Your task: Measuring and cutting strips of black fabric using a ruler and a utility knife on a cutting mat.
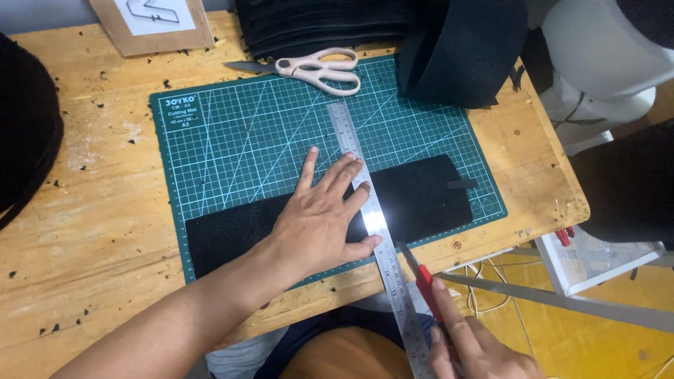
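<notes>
My left hand [324, 214] lies flat with fingers spread, pressing a steel ruler [371, 210] onto a strip of black felt [421, 196] on the green cutting mat [232, 140]. My right hand [474, 344] grips a red utility knife [421, 275] at the near edge of the table. Its blade rests against the ruler's right edge, at the front edge of the felt. The ruler runs from the mat's upper middle down past the table edge.
Pink-handled scissors [316, 69] lie at the mat's far edge. A stack of black felt [330, 24] and a black roll [463, 52] stand behind them. A cardboard template [151, 24] sits at the back left. A white mesh basket [597, 263] is right of the wooden table [91, 210].
</notes>
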